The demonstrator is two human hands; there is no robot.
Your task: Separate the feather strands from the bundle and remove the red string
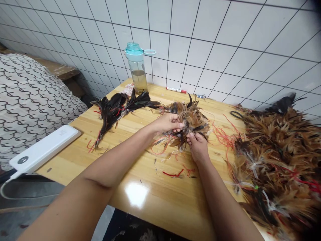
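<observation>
Both of my hands are at a small heap of brown and black feathers [194,115] on the wooden table. My left hand [169,123] comes in from the left, its thumb and fingers pinched together on feathers at the heap's near side. Close beside it, my right hand [197,143] also pinches at the near right edge of the heap. What lies between its fingertips is too small to make out. Red strings [160,147] lie loose under and around the heap. Black feather bunches [112,110] tied with red string lie to the left.
A large pile of brown feathers [278,160] covers the table's right side, with tangled red string [223,134] beside it. At the back stand a water bottle [137,68] and a red-capped marker [176,90]. A white power bank [45,149] sits at the left edge.
</observation>
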